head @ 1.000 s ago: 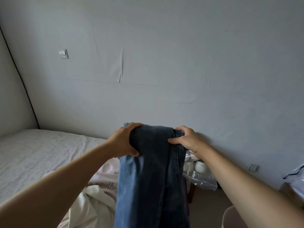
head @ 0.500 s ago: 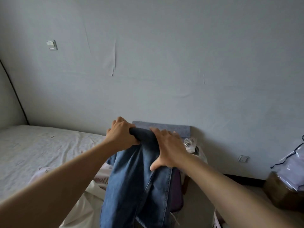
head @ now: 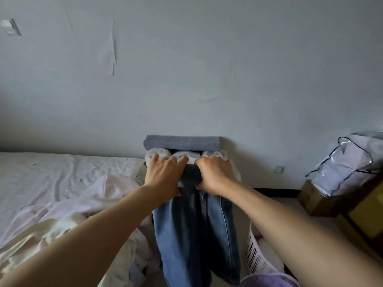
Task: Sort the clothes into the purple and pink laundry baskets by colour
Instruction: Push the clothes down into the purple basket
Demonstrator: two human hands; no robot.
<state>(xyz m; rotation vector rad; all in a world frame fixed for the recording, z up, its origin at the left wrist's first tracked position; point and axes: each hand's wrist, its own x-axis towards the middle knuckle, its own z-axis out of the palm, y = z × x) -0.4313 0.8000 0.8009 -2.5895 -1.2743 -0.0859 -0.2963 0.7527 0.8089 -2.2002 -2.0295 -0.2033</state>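
On your left, a bed (head: pixel 51 172) with a pale sheet meets a grey wall (head: pixel 207 69). A light switch (head: pixel 9 26) sits upper left; a socket (head: pixel 278 169) sits low right. A rolled grey mat (head: pixel 182 142) rests against the wall. A clear plastic bag (head: pixel 348 164) tops a brown box (head: pixel 317 197).

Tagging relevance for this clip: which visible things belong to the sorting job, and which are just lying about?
Job: blue jeans, held by left hand and right hand; pale perforated basket; purple basket rim; light clothes on bed.

Lying about: rolled grey mat; plastic bag; wall switch.
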